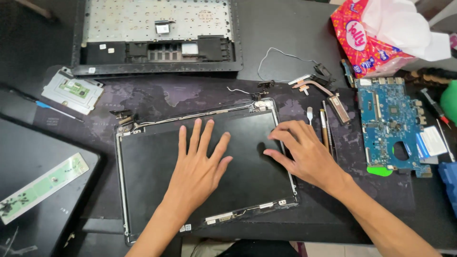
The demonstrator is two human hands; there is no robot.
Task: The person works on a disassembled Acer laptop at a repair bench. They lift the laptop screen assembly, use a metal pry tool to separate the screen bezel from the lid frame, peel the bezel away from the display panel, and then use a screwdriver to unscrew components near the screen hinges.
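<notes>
The work surface is a dark desk mat [304, 209] with a faint map print, laid over a black table.

One flat black laptop display panel in a thin silver metal frame [157, 157] lies face up at the centre of the mat, slightly rotated, directly below me. Its surface is matt black and unlit. A thin cable runs along the top edge of the frame, and one small hinge bracket [123, 116] sits at its upper left corner. Connector tabs show along the lower edge.

My left hand [197, 166] rests palm down on the middle of the panel, fingers straight and spread apart, holding nothing. My right hand [304, 152] lies on the right edge of the panel, fingers curled and slightly apart, thumb extended onto the black surface, fingertips on the frame. It grips nothing.

Items around the panel, counted:
- One blue printed circuit board [390, 123], right of the mat.
- One copper heat pipe with a small fan [319, 83], above my right hand.
- Two slim hand tools [325, 128], just beside my right hand.
- One grey laptop keyboard chassis, underside up [157, 33], at the top.
- One silver touchpad bracket with a green board [72, 89], upper left.
- One black laptop cover with a pale green strip board [43, 183], far left.
- One red tissue pack [376, 35], upper right.
</notes>
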